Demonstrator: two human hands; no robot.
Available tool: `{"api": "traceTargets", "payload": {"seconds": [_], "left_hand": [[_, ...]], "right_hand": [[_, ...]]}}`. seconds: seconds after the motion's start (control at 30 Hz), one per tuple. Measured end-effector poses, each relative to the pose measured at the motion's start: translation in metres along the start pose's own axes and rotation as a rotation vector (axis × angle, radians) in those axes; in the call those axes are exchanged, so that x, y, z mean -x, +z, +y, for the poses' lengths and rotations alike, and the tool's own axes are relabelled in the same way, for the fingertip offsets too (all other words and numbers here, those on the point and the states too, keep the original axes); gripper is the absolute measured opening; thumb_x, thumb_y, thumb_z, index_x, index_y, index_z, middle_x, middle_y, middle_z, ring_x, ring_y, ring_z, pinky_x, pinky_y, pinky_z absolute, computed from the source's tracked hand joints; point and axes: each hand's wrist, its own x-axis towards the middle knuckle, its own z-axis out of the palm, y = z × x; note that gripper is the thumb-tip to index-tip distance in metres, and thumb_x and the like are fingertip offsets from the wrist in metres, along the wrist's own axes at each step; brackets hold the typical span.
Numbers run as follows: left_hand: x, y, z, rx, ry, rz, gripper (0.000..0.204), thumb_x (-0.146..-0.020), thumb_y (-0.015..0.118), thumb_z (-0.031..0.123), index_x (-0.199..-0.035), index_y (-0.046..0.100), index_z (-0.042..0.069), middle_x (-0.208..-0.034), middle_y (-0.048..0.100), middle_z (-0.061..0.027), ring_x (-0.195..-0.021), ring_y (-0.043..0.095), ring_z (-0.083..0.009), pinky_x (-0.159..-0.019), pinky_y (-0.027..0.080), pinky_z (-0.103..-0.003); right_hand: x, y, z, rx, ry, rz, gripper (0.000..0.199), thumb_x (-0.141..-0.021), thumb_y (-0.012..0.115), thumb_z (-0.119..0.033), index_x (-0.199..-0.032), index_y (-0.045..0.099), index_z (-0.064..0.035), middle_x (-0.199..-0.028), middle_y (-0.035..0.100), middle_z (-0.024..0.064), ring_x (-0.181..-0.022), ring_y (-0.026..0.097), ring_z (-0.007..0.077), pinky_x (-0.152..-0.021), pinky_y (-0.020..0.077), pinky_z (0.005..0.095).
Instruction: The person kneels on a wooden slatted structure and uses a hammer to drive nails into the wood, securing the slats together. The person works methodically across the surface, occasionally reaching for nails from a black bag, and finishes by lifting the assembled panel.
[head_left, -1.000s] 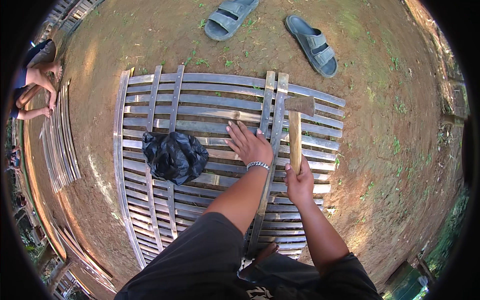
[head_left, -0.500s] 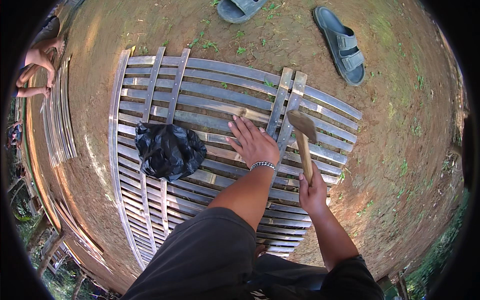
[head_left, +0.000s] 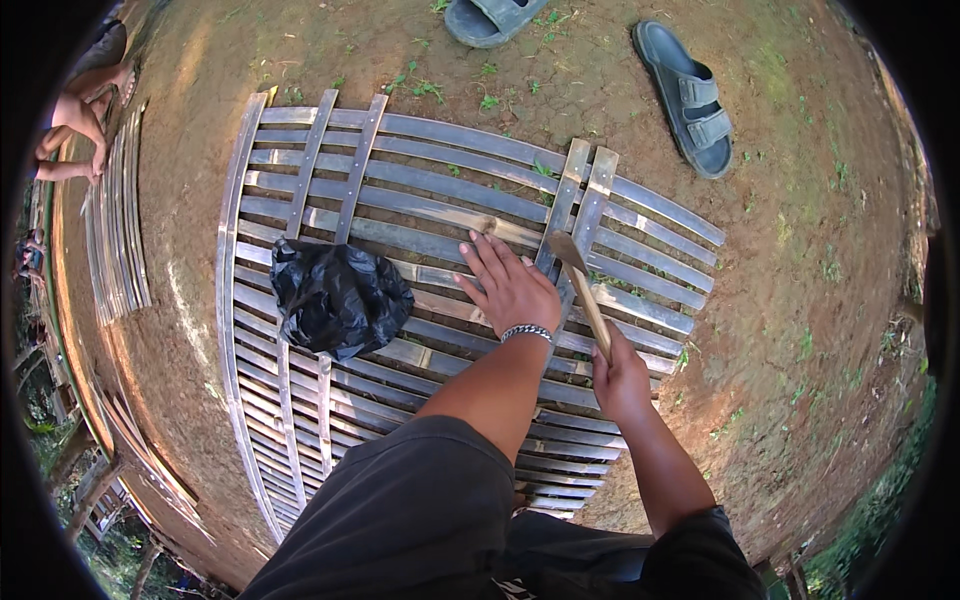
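Note:
My left hand (head_left: 510,285) lies palm down with fingers spread on a panel of bamboo slats (head_left: 450,205), beside a pair of cross strips (head_left: 590,205). A chain bracelet is round its wrist. My right hand (head_left: 622,380) is wrapped round the wooden handle of a hammer (head_left: 588,300). The hammer's head is over the cross strips, just right of my left fingers; whether it touches them I cannot tell. Left of my left hand, a crumpled black plastic bag (head_left: 342,300) rests on the slats.
Two grey sandals (head_left: 690,105) lie on the bare soil beyond the panel. At the far left, another person's hand (head_left: 97,165) is at a second slatted panel (head_left: 118,220). Long strips (head_left: 150,460) lie at the lower left.
The hammer has swung down and left, its head moving from right of the cross strips to over them. My left hand stays in place on the slats.

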Motion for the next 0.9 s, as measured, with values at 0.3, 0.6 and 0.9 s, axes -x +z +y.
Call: {"api": "traceTargets", "payload": {"seconds": [0.3, 0.6, 0.9], "left_hand": [[0.001, 0.002, 0.005, 0.022, 0.023, 0.042, 0.064, -0.101, 0.041, 0.025, -0.155, 0.029, -0.008, -0.17, 0.013, -0.0219, -0.158, 0.004, -0.0403, -0.124, 0.002, -0.06], [-0.004, 0.0, 0.004, 0.022, 0.025, 0.045, 0.065, -0.102, 0.04, 0.024, -0.156, 0.028, -0.009, -0.17, 0.014, -0.0222, -0.158, 0.005, -0.0401, -0.125, 0.002, -0.06], [-0.005, -0.004, 0.007, 0.034, 0.018, 0.061, 0.064, -0.101, 0.04, 0.024, -0.155, 0.03, -0.009, -0.169, 0.015, -0.0219, -0.158, 0.005, -0.0393, -0.125, 0.002, -0.06]], "right_hand": [[0.0, 0.007, 0.014, -0.005, -0.067, 0.12, 0.042, -0.098, 0.061, -0.007, -0.138, 0.052, 0.001, -0.096, 0.068, 0.0224, -0.081, 0.071, 0.0344, -0.072, 0.0564, 0.0402], [0.003, 0.01, 0.013, -0.078, -0.112, 0.228, 0.044, -0.096, 0.065, -0.007, -0.136, 0.051, 0.0043, -0.106, 0.068, 0.0292, -0.091, 0.071, 0.0458, -0.077, 0.0574, 0.0467], [0.003, 0.0, 0.007, -0.223, -0.087, 0.255, 0.042, -0.096, 0.062, -0.007, -0.137, 0.053, -0.0005, -0.107, 0.068, 0.0291, -0.092, 0.069, 0.0488, -0.079, 0.0565, 0.0491]]}}
